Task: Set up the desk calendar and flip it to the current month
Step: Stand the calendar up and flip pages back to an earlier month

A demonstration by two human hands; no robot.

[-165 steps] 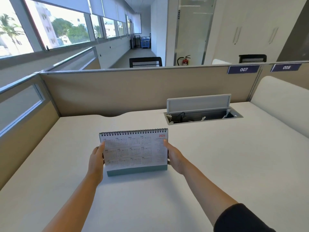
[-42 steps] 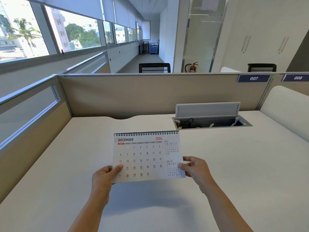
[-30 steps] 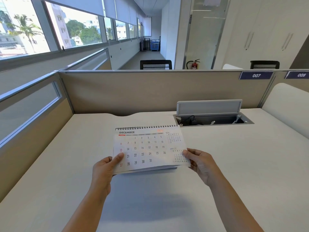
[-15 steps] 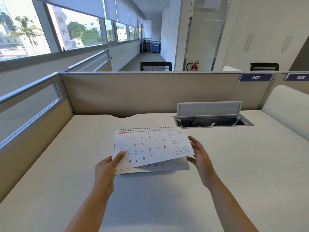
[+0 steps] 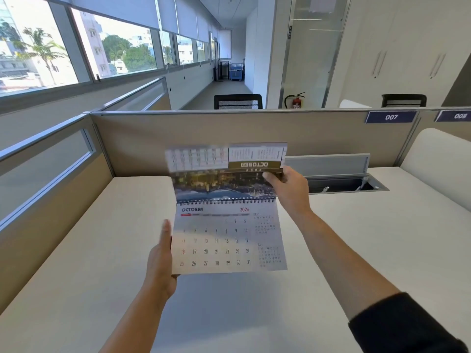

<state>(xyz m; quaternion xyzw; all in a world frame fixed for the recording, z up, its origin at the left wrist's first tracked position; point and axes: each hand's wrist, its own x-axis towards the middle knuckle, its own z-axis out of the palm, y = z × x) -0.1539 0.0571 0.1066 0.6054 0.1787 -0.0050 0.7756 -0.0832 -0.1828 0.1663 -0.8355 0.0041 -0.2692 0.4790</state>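
Calendar (image 5: 226, 240) held in air above desk (image 5: 382, 250), clear of surface, near middle of view. One calendar, two hands. Lower page facing camera marked OCTOBER 2026; spiral binding (image 5: 225, 200) across middle. Left hand (image 5: 160, 263) set at lower-left edge, fingers nearly straight, page edge gripped between thumb and fingers. Flipped page (image 5: 224, 171) raised above binding, print upside down, motion-blurred; its right side pinched by right hand (image 5: 288, 192), fingers curled closed on it. Open cable tray (image 5: 341, 183) in desk behind right hand.
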